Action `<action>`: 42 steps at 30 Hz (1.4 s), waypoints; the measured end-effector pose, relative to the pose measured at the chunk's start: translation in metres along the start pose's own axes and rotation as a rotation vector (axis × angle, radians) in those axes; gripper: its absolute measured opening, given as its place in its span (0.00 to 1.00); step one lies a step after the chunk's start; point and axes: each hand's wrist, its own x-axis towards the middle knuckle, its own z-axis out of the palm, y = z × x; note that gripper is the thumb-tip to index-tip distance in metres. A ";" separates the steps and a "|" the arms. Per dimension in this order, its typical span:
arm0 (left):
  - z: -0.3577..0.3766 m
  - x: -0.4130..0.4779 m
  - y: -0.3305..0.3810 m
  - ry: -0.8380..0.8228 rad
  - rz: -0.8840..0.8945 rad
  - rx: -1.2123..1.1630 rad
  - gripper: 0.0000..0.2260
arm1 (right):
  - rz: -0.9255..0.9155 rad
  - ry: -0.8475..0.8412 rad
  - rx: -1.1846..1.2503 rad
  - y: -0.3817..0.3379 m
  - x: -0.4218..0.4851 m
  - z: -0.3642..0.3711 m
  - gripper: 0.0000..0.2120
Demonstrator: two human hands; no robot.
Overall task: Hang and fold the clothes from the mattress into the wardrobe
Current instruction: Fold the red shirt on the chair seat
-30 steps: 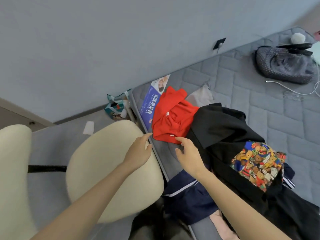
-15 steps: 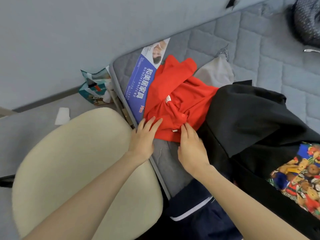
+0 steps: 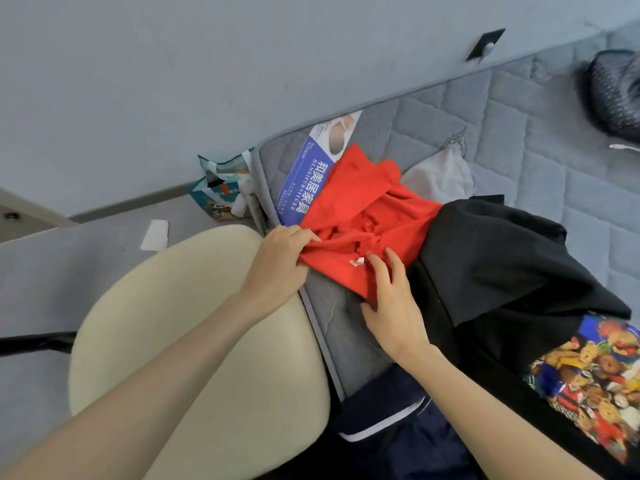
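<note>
A crumpled red garment (image 3: pixel 363 216) lies near the corner of the grey quilted mattress (image 3: pixel 519 140). My left hand (image 3: pixel 280 261) grips its near left edge, fingers curled into the bunched cloth. My right hand (image 3: pixel 391 299) lies on the garment's lower edge with fingers spread, beside a small white tag (image 3: pixel 356 262). A black garment with a colourful bear print (image 3: pixel 512 271) lies to the right, partly over the red one. A pale grey cloth (image 3: pixel 440 174) sits behind, and a navy garment with a white stripe (image 3: pixel 391 420) hangs over the mattress edge.
A cream padded chair seat (image 3: pixel 194 341) stands against the mattress edge under my left arm. A blue printed label (image 3: pixel 304 188) covers the mattress corner. A small patterned bag (image 3: pixel 221 192) and a white paper (image 3: pixel 155 234) lie on the floor by the wall. A dark bag (image 3: pixel 616 91) sits far right.
My left hand has gone from reaching with straight fingers to gripping the red garment's edge, bunching it. My right hand has slid onto the lower edge. The view has shifted back slightly.
</note>
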 end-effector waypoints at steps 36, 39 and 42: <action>-0.519 -0.121 0.095 0.946 -0.428 0.248 0.11 | -0.627 0.338 0.394 -0.426 0.032 -0.329 0.13; -0.501 -0.137 0.084 0.900 -0.517 0.289 0.10 | -0.683 0.398 0.368 -0.412 0.021 -0.310 0.12; -0.459 -0.159 0.072 0.765 -0.471 0.394 0.10 | -0.699 0.404 0.212 -0.377 0.018 -0.276 0.11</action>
